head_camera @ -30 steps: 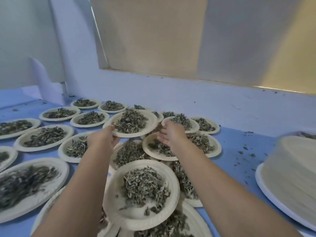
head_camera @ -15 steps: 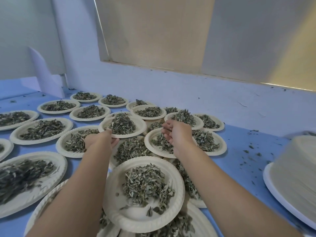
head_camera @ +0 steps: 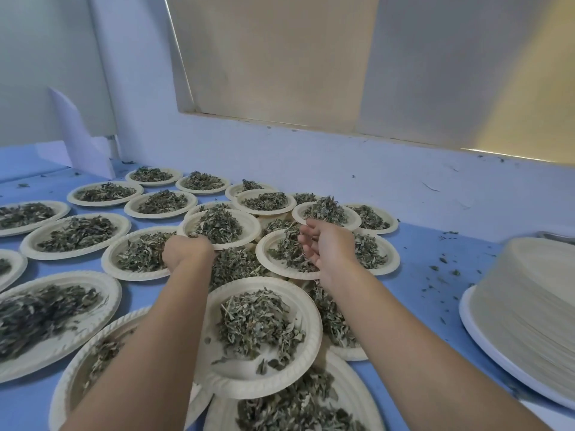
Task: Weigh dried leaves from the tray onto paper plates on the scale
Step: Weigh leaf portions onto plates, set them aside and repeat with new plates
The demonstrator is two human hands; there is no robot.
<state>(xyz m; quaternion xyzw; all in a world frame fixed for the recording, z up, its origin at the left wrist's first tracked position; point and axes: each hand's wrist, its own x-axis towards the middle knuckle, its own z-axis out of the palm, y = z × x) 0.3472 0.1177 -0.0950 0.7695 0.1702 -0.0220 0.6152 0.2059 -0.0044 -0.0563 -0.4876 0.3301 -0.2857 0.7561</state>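
Note:
Several paper plates heaped with dried green leaves cover the blue table, some overlapping. One filled paper plate (head_camera: 249, 223) rests on top of others in the middle. My left hand (head_camera: 186, 251) is at its near left rim with the fingers curled out of sight, so I cannot tell whether it holds the rim. My right hand (head_camera: 326, 247) hovers over a neighbouring filled plate (head_camera: 270, 244), fingers loosely curled and holding nothing. A closer filled plate (head_camera: 305, 309) lies between my forearms. No scale is in view.
A tall stack of unused paper plates (head_camera: 529, 306) stands at the right edge. Loose leaf crumbs (head_camera: 441, 265) dot the blue tabletop (head_camera: 420, 293) beside it. A pale wall (head_camera: 342, 169) runs close behind the plates, and a white folded sheet (head_camera: 81, 141) leans at the back left.
Both hands lowered the filled plate onto the overlapping plates in the middle. My right hand let go and drew back; my left hand stays by the plate's rim.

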